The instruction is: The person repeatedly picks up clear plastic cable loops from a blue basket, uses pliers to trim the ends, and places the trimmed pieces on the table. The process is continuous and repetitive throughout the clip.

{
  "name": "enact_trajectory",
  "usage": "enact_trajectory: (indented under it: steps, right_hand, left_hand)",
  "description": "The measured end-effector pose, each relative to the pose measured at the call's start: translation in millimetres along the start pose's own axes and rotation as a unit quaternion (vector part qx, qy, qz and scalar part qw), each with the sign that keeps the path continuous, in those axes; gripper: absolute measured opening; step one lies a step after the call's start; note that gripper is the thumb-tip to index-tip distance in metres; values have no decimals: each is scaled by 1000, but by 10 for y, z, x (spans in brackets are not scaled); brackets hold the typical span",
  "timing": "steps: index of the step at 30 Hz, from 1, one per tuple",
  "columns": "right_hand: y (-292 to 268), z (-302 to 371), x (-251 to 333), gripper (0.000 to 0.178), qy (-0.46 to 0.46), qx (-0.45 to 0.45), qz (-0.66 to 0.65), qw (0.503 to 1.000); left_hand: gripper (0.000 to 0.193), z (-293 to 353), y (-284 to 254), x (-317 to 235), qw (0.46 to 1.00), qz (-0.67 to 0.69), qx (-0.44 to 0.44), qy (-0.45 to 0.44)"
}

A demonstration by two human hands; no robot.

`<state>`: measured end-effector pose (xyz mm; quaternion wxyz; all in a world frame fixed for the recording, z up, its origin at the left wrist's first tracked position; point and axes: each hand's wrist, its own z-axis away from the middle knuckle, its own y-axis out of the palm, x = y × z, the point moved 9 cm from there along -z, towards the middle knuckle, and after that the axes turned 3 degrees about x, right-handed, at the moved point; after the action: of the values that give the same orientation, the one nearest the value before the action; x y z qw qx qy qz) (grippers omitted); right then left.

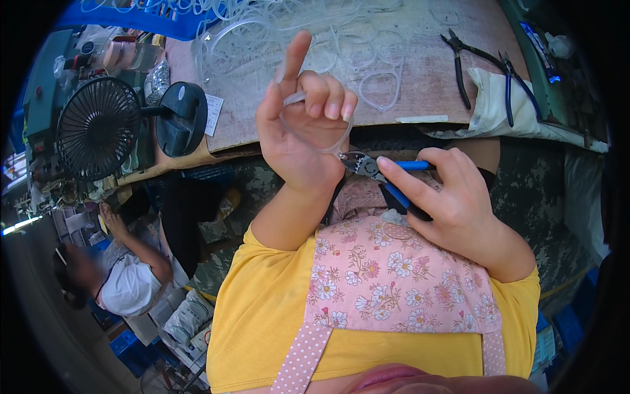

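My left hand (298,134) is closed around a clear plastic loop-shaped piece (294,98), its index finger pointing up and the other fingers curled. The loop hangs over the palm, partly hidden by fingers. In my right hand (453,203) is a pair of nippers (363,164) with blue handles, spread slightly apart. The jaws meet the lower edge of the loop beside my left wrist; whether they are closed on the plastic I cannot tell. Several similar clear plastic pieces (382,89) lie on the worktable (420,39) beyond my hands.
At the far right, dark-handled pliers (459,65) lie near blue-handled pliers (508,92) on a white bag (485,108). A black fan (98,128) stands at the left, near a blue basket (177,26) of clear pieces. Another person (134,282) sits at lower left.
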<state>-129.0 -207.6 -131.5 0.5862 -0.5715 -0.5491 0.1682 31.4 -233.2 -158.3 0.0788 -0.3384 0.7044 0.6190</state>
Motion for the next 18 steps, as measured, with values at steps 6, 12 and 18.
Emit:
enact_trajectory:
  steps: [6, 12, 18]
  right_hand:
    - [14, 15, -27, 62, -42, -2, 69, 997]
    - [-71, -15, -122, 61, -89, 15, 51, 995]
    - [9, 2, -362, 69, 27, 46, -222, 974]
  left_hand:
    - [59, -8, 2, 113, 998, 6, 0, -67]
    - [58, 5, 93, 365, 973, 69, 46, -215]
    - [59, -22, 104, 451, 964, 116, 44, -234]
